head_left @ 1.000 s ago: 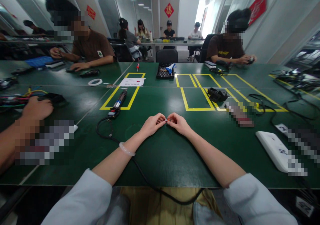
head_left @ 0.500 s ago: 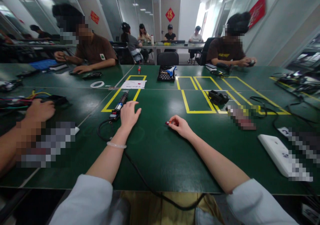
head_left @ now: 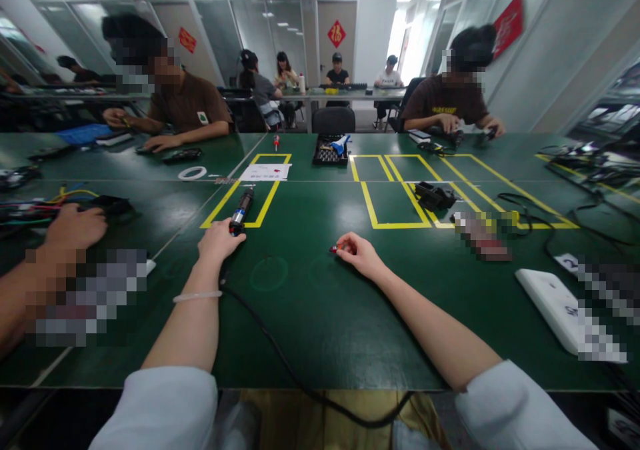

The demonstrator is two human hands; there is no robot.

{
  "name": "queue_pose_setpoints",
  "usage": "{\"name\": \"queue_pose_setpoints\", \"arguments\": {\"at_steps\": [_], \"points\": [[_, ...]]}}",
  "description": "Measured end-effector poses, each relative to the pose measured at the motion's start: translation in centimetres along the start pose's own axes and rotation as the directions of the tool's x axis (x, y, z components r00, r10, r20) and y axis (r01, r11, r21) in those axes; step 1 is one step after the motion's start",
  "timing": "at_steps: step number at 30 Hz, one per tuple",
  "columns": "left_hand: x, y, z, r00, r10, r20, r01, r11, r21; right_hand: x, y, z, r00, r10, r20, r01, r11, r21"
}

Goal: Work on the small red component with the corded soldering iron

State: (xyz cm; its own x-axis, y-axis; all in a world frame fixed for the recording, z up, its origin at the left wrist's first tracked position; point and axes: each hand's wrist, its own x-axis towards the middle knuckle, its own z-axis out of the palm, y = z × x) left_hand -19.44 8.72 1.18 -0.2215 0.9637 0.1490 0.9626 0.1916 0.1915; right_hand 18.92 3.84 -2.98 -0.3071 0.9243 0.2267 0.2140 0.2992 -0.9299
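My left hand [head_left: 220, 242] is closed round the rear end of a black and silver electric screwdriver [head_left: 243, 205]. The tool lies on the green table within a yellow tape outline, its tip pointing away from me. From below that hand a black cord [head_left: 280, 343] runs over the near table edge. My right hand [head_left: 357, 253] rests at the middle of the table, fingertips pinched on a small red piece [head_left: 333, 250]. The fingers hide most of this piece, so its kind cannot be made out.
Ahead lie a white paper label [head_left: 265, 172], a black bit tray [head_left: 330, 151] and a red-handled tool [head_left: 277, 143]. At right are a black device [head_left: 434, 195] and a white power bank-like box [head_left: 555, 307]. A co-worker's hand [head_left: 77, 227] is at left beside wires.
My left hand has moved left and nearer, from beside the electric screwdriver onto its rear end, and its fingers have closed. My right hand has stayed in place.
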Motion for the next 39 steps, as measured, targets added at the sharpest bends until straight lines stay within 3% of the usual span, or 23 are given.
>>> {"name": "queue_pose_setpoints", "arguments": {"at_steps": [7,11,15,20,25,32,39], "points": [[-2.2,4.8,0.4,0.999,0.041,0.012,-0.041,0.998,0.050,0.0,-0.2,0.0,1.000,0.013,0.017,-0.013,0.999,-0.032],[-3.8,8.3,1.4,0.980,0.198,0.011,-0.197,0.980,-0.008,-0.1,-0.5,0.0,1.000,-0.002,0.004,0.002,0.999,-0.054],[-6.0,12.1,2.6,0.919,0.394,0.009,-0.391,0.916,-0.089,-0.3,-0.9,0.1,1.000,-0.030,0.001,0.030,0.996,-0.086],[-8.3,15.5,3.7,0.810,0.586,0.015,-0.571,0.795,-0.205,-0.8,-1.1,0.2,0.993,-0.122,0.002,0.121,0.983,-0.136],[-9.3,16.5,3.6,0.744,0.668,0.023,-0.631,0.714,-0.304,-1.1,-1.2,0.1,0.969,-0.244,0.039,0.246,0.935,-0.254],[-9.4,16.4,3.3,0.727,0.686,0.033,-0.634,0.689,-0.351,-1.0,-0.8,0.4,0.952,-0.283,0.118,0.306,0.862,-0.405],[-9.6,16.3,3.3,0.716,0.697,0.047,-0.656,0.695,-0.294,-1.0,-0.7,0.7,0.951,-0.287,0.117,0.307,0.818,-0.486]]}}
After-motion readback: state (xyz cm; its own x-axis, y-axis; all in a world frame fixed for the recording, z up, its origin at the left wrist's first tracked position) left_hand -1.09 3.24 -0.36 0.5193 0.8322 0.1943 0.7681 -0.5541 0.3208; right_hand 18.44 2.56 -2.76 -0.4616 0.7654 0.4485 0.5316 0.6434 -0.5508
